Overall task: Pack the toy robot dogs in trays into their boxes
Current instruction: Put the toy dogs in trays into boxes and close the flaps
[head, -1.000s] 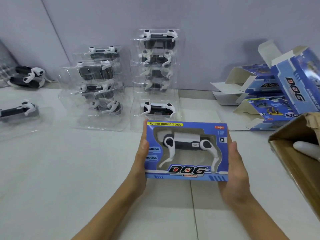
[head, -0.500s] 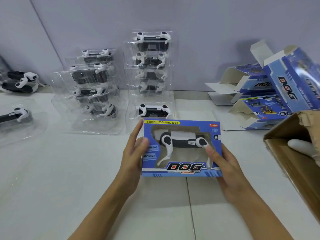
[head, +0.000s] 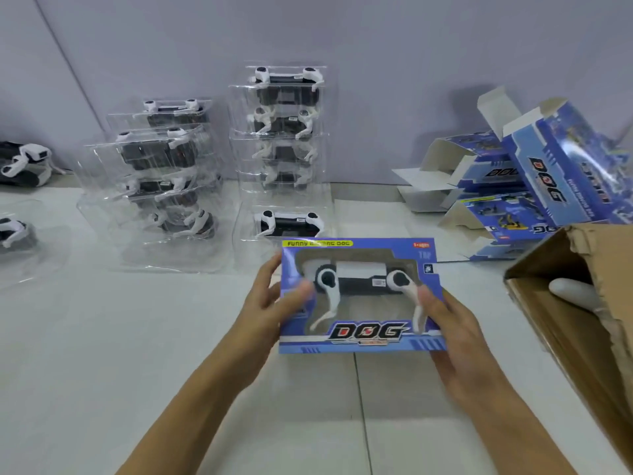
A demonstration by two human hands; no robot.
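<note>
On the white table [head: 102, 354], left hand [head: 270, 303] and right hand [head: 448, 323] grip one packed box [head: 359, 296], dog inside; behind, two stacks of trayed dogs [head: 284, 132] and empty boxes [head: 507, 186] wait unpacked, so most work remains

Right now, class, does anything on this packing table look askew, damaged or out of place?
Yes. The left stack of trays sits crooked, its layers skewed, unlike the straight stack beside it. The cardboard carton at right has a ragged, torn edge. The packed box held in both hands looks intact.
</note>
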